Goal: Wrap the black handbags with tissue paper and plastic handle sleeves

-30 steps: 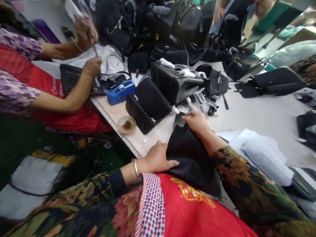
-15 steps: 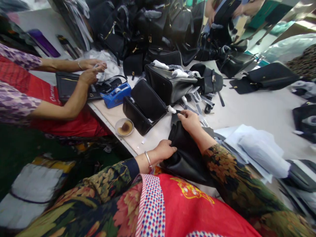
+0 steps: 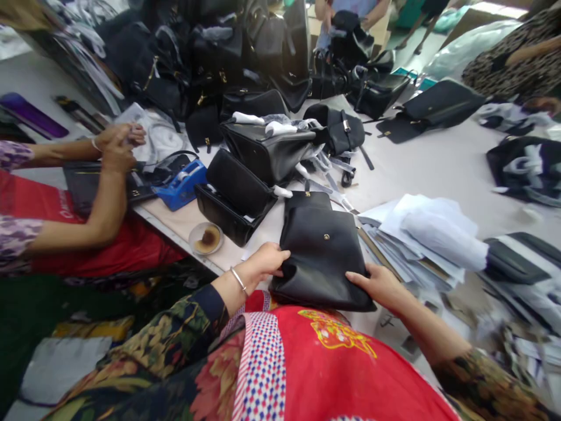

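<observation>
A black leather handbag (image 3: pixel 322 251) lies at the table's near edge in front of my red apron, its flap folded away at the far end and a small gold stud on its front. My left hand (image 3: pixel 268 261) grips the bag's left edge, thumb on top. On the right side, my right hand (image 3: pixel 377 283) pinches the lower right edge between thumb and fingers. Just beyond the bag stands a boxy black bag (image 3: pixel 236 199) with its lid up. Behind it is a larger black bag (image 3: pixel 267 146) with white-wrapped handles.
A small round dish (image 3: pixel 205 238) and a blue tape dispenser (image 3: pixel 180 184) stand to the left. White paper sheets (image 3: pixel 421 234) are heaped at the right. A co-worker's hands (image 3: pixel 120 143) are over another black bag at far left. Many black bags (image 3: pixel 245 47) are piled at the back.
The handbag has been spread flat, its front and stud now showing. My right hand has moved from its far end to its lower right edge. The view has shifted to the right.
</observation>
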Tool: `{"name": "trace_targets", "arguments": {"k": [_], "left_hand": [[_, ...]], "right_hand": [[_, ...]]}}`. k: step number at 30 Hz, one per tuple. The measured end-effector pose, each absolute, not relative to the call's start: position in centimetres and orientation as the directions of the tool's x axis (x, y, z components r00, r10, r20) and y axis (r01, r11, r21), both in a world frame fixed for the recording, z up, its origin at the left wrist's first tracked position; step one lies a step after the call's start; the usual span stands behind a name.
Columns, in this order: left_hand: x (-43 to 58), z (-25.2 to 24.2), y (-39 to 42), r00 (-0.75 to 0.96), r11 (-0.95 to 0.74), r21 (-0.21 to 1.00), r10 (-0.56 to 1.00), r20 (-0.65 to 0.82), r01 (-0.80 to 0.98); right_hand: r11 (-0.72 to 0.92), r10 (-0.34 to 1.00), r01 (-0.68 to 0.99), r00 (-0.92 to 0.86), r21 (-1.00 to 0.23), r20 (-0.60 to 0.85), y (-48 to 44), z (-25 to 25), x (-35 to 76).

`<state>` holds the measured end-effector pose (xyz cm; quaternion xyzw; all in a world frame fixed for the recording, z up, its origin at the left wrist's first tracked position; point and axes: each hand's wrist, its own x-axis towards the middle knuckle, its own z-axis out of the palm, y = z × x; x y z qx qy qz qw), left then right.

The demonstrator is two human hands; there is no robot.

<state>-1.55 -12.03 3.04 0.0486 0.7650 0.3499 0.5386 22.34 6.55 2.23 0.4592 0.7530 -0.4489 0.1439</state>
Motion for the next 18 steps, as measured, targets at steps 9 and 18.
{"name": "trace_targets", "arguments": {"k": [9, 18], "left_hand": [[-0.7, 3.2, -11.1, -0.595, 0.786, 0.605, 0.429, -0.68, -0.126], [-2.7, 4.0, -11.7, -0.395, 0.838, 0.533, 0.453, -0.799, -0.116]], "right_hand": [[0.267, 0.685, 0.786, -0.562, -0.557, -0.464, 4.6, 1.3, 22.5], [0.214, 0.691, 0.792, -0.536, -0.572, -0.484, 4.1, 1.4, 22.4]]}}
